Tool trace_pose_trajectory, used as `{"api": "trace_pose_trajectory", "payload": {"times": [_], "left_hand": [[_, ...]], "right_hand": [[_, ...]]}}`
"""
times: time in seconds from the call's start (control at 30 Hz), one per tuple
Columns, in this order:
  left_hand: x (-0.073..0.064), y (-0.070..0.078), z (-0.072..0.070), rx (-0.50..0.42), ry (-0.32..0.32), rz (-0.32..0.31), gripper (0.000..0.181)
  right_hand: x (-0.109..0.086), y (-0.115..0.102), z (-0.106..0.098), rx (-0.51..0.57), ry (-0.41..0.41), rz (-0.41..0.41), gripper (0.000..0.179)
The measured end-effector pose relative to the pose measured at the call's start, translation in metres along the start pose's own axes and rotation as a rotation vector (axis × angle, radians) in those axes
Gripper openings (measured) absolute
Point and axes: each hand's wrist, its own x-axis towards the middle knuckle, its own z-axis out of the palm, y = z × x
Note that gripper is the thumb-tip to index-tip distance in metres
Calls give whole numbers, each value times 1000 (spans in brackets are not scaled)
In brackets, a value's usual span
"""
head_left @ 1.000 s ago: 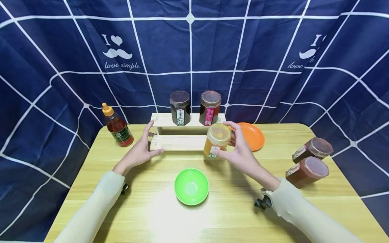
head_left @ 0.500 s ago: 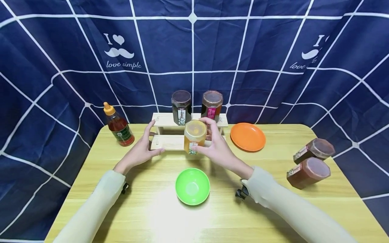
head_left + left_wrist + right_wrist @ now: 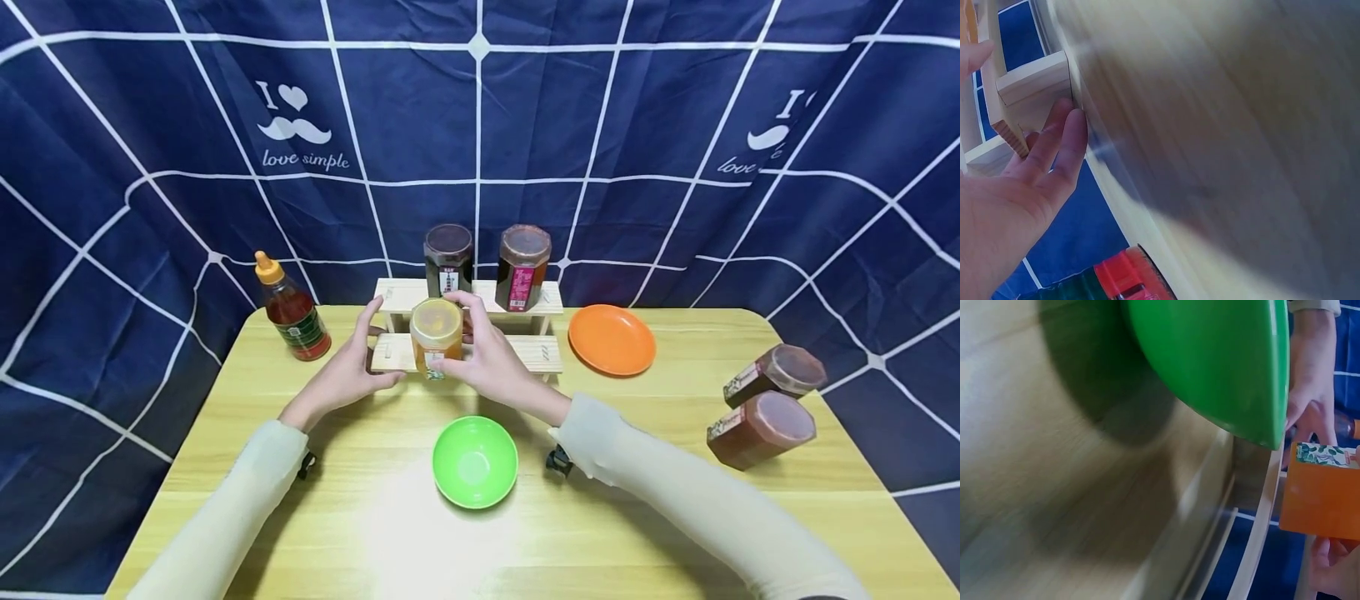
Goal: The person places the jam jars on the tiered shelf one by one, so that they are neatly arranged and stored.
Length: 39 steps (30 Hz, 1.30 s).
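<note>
My right hand [image 3: 491, 358] grips a jar of amber honey [image 3: 437, 337] with a yellowish lid. It holds the jar upright over the lower step of a two-tier wooden rack [image 3: 543, 354], left of its middle. The jar's orange side [image 3: 1319, 500] and leafy label show in the right wrist view. My left hand [image 3: 341, 379] holds the rack's left end, thumb at the front of the lower board. In the left wrist view its fingers [image 3: 1054, 150] bend around the end pieces. A dark jar [image 3: 447, 258] and a red-brown jar [image 3: 523, 267] stand on the upper step.
A green bowl [image 3: 475, 462] sits in front of the rack. An orange plate [image 3: 612, 340] lies to its right, and a sauce bottle [image 3: 294, 317] with an orange cap stands left. Two more jars, a dark one [image 3: 772, 372] and a reddish one [image 3: 757, 429], stand far right.
My right hand has carried the honey jar leftward, from the rack's right end to left of its middle. The orange plate has come fully into view. My left hand has stayed at the rack.
</note>
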Motion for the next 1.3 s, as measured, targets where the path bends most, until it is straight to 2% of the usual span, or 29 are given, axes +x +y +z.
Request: {"api": "trace_pose_trajectory", "payload": {"times": [0.23,0.43,0.63,0.93,1.13,1.3], "left_hand": [[0,2,0,3,-1,4,129],[0,2,0,-11,4,-5,131],[0,0,2,9,15,17,130],[-3,1,2,23,31,30,128],[-4,2,4,11,25,33,128],[-3,3,6,22,28,36,127]], "right_hand": [[10,1,12,23,-18,4,97],[17,1,18,-47,-10,2,96],[23,-1,19,-96,7,-6,98],[22,-7,19,-361,26,-34,101],[22,-8,21,-448,33,-41,101],[21,-8,22,-472,40,-31,101]]}}
